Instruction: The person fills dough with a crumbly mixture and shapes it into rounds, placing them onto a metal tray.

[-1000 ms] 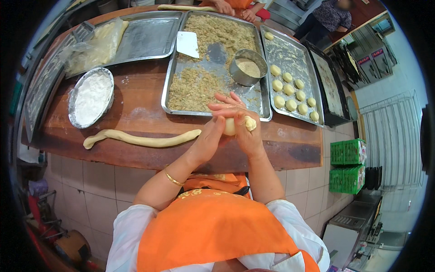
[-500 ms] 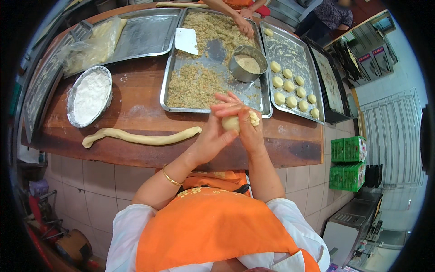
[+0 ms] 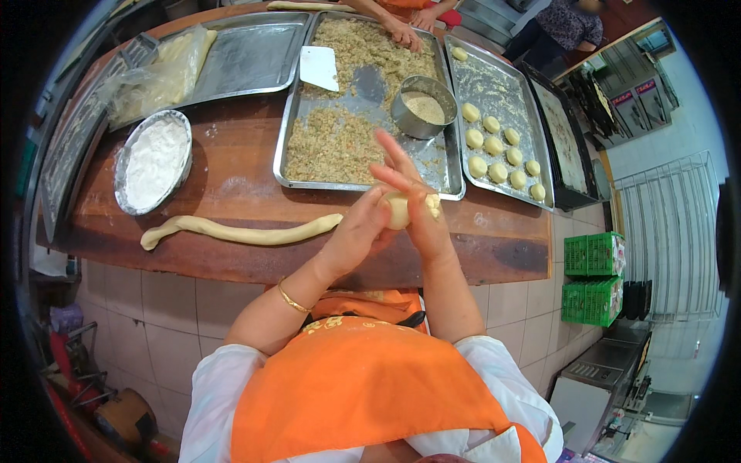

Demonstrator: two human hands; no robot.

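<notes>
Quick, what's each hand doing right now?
Left hand: cupped, holding one side of the dough ball.
Right hand: some fingers stretched out, holding the other side; dough lump showing too.

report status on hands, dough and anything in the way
Left hand and right hand cupped about dough ball. Ball partly hidden. Dough rope on table, left of hands; nothing seen blocking.

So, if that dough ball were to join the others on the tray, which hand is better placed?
Probably the right hand: it is nearer the tray of round dough balls; the left hand is farther off, though both seem to touch the held ball.
</notes>
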